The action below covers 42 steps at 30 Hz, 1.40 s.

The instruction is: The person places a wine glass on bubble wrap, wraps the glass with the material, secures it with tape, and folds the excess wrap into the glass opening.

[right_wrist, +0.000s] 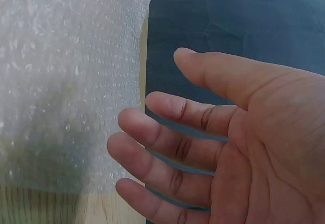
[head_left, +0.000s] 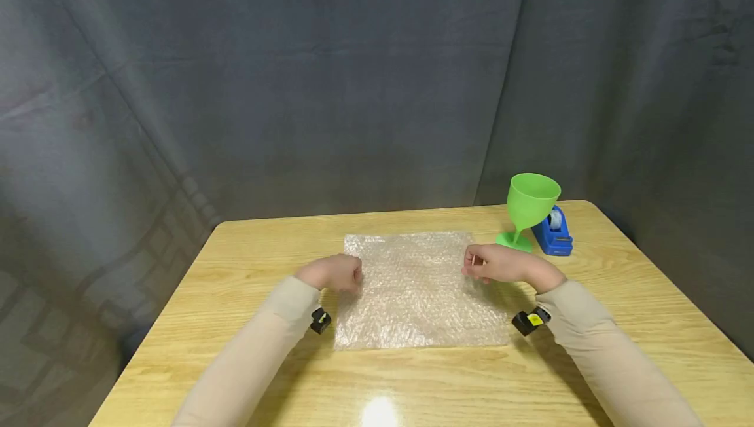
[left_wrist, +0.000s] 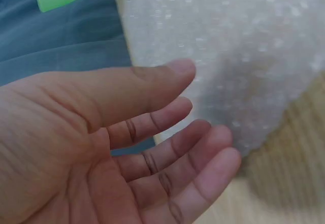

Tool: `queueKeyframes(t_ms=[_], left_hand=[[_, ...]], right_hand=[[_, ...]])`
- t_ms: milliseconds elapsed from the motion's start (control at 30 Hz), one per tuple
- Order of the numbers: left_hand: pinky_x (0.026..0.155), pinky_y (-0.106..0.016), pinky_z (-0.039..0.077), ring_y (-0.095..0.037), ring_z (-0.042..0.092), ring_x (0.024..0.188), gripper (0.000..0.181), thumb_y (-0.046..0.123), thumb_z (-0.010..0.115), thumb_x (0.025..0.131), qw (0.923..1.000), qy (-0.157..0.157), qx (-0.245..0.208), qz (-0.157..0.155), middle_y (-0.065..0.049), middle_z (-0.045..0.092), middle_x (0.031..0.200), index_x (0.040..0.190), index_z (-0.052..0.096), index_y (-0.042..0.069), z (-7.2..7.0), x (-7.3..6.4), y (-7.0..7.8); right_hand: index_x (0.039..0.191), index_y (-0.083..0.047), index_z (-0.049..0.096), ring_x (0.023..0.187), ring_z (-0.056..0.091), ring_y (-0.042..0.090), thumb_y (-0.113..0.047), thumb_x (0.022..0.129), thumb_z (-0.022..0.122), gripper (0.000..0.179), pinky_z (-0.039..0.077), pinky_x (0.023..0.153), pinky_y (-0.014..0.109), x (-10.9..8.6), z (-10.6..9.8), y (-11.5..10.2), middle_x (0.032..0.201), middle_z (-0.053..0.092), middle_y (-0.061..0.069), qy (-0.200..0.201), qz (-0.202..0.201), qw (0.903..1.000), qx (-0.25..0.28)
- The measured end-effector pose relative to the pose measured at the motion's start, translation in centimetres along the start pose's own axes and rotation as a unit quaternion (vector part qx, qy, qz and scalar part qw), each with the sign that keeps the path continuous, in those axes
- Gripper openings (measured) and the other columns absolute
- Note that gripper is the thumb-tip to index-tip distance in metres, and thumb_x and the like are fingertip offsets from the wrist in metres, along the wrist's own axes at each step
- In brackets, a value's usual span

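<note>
A sheet of bubble wrap [head_left: 418, 296] lies flat on the wooden table, between my two hands. My left hand [head_left: 337, 273] hovers at the sheet's left edge; in the left wrist view its fingers [left_wrist: 203, 178] are loosely bent, with nothing between them and the thumb. Over the right edge of the sheet is my right hand [head_left: 497, 263], and the right wrist view shows its fingers [right_wrist: 147, 127] relaxed and spread apart from the thumb, holding nothing. Just behind the right hand stands a green plastic goblet [head_left: 530, 201], upright.
A blue tape dispenser [head_left: 556, 237] with a roll of clear tape sits behind and right of the goblet. The wooden table [head_left: 235, 263] ends at the back against a grey curtain [head_left: 353, 86]. Dark fabric also hangs along both sides.
</note>
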<state>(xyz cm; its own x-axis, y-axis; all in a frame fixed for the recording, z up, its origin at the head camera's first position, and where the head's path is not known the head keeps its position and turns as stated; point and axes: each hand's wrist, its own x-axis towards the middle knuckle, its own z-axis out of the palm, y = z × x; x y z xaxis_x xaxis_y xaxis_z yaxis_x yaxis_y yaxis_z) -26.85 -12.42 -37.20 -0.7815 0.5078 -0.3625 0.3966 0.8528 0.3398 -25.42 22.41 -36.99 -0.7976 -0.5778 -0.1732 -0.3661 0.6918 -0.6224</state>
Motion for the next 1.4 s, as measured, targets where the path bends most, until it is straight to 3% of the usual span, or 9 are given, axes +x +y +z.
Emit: queueKeyframes(t_ms=[367, 567, 667, 733, 867, 1000, 1133, 1267, 1400], left_hand=[[0.055, -0.021, 0.037, -0.012, 0.045, 0.065, 0.020, -0.002, 0.074, 0.079, 0.9988, 0.007, -0.045, -0.016, 0.000, 0.051, 0.077, 0.089, 0.056, 0.001, 1.3, 0.5, -0.6], [0.059, -0.024, 0.037, -0.014, 0.046, 0.069, 0.021, 0.003, 0.076, 0.079, 0.9995, 0.017, -0.021, -0.014, -0.001, 0.052, 0.078, 0.088, 0.057, 0.003, 1.3, 0.5, -0.7], [0.059, -0.024, 0.037, -0.014, 0.046, 0.069, 0.021, 0.006, 0.076, 0.080, 0.9997, 0.017, -0.011, -0.016, -0.001, 0.052, 0.078, 0.088, 0.056, 0.005, 1.3, 0.5, -0.7], [0.059, -0.025, 0.037, -0.014, 0.045, 0.069, 0.021, 0.006, 0.076, 0.081, 0.9997, 0.014, -0.007, -0.019, 0.000, 0.052, 0.078, 0.087, 0.056, 0.006, 1.4, 0.5, -0.7], [0.058, -0.025, 0.036, -0.013, 0.045, 0.067, 0.021, 0.007, 0.076, 0.082, 0.9997, 0.012, 0.000, -0.019, 0.000, 0.052, 0.077, 0.088, 0.055, 0.006, 1.5, 0.6, -0.6], [0.058, -0.024, 0.036, -0.013, 0.045, 0.067, 0.022, 0.006, 0.076, 0.081, 0.9997, 0.013, 0.008, -0.018, 0.000, 0.051, 0.076, 0.087, 0.055, 0.005, 1.5, 0.6, -0.4], [0.057, -0.024, 0.036, -0.014, 0.045, 0.067, 0.022, 0.005, 0.076, 0.080, 0.9996, 0.015, 0.009, -0.021, 0.000, 0.051, 0.076, 0.087, 0.055, 0.005, 1.4, 0.6, -0.4], [0.058, -0.025, 0.036, -0.014, 0.045, 0.067, 0.022, 0.005, 0.076, 0.080, 0.9997, 0.015, 0.003, -0.021, -0.001, 0.052, 0.077, 0.087, 0.055, 0.005, 1.5, 0.6, -0.4], [0.058, -0.025, 0.038, -0.014, 0.046, 0.067, 0.022, 0.005, 0.076, 0.081, 0.9997, 0.014, -0.004, -0.019, -0.001, 0.053, 0.078, 0.088, 0.054, 0.006, 1.6, 0.6, -0.6]], right_hand=[[0.102, 0.003, 0.053, 0.071, 0.056, 0.020, -0.017, 0.100, 0.053, 0.020, 0.048, 0.060, 0.030, -3.8, -1.7, 3.2, 0.086, 0.057, 0.011, 0.017, 0.023, 0.9971, 0.071], [0.100, 0.009, 0.049, 0.064, 0.049, 0.013, -0.013, 0.101, 0.050, 0.022, 0.043, 0.055, 0.027, -5.4, -3.6, 6.2, 0.080, 0.051, 0.007, 0.097, 0.075, 0.9887, 0.086], [0.097, 0.012, 0.049, 0.064, 0.048, 0.009, -0.014, 0.102, 0.048, 0.026, 0.048, 0.059, 0.028, -4.9, -4.1, 7.0, 0.076, 0.050, 0.004, 0.144, 0.106, 0.9781, 0.108], [0.103, 0.016, 0.049, 0.072, 0.054, 0.008, -0.015, 0.102, 0.046, 0.031, 0.053, 0.069, 0.032, -4.4, -4.1, 7.4, 0.081, 0.057, 0.012, 0.170, 0.115, 0.9701, 0.129], [0.122, 0.022, 0.044, 0.090, 0.058, 0.011, -0.017, 0.101, 0.048, 0.044, 0.054, 0.084, 0.039, -3.3, -3.6, 8.2, 0.110, 0.057, 0.033, 0.224, 0.136, 0.9546, 0.142], [0.128, 0.020, 0.040, 0.089, 0.052, 0.006, -0.013, 0.098, 0.054, 0.047, 0.051, 0.082, 0.029, -2.1, -3.0, 8.7, 0.121, 0.050, 0.031, 0.264, 0.160, 0.9373, 0.163], [0.131, 0.019, 0.033, 0.105, 0.054, 0.019, -0.005, 0.096, 0.055, 0.048, 0.049, 0.097, 0.037, -1.2, -2.5, 9.0, 0.130, 0.042, 0.030, 0.277, 0.160, 0.9202, 0.226], [0.137, 0.016, 0.027, 0.130, 0.040, 0.036, -0.003, 0.097, 0.053, 0.052, 0.036, 0.111, 0.048, -0.7, -2.3, 9.2, 0.141, 0.033, 0.031, 0.273, 0.165, 0.9021, 0.290], [0.140, 0.014, 0.027, 0.118, 0.054, 0.020, -0.006, 0.098, 0.052, 0.053, 0.035, 0.112, 0.044, -0.7, -2.3, 9.4, 0.143, 0.035, 0.027, 0.268, 0.175, 0.8931, 0.317]])
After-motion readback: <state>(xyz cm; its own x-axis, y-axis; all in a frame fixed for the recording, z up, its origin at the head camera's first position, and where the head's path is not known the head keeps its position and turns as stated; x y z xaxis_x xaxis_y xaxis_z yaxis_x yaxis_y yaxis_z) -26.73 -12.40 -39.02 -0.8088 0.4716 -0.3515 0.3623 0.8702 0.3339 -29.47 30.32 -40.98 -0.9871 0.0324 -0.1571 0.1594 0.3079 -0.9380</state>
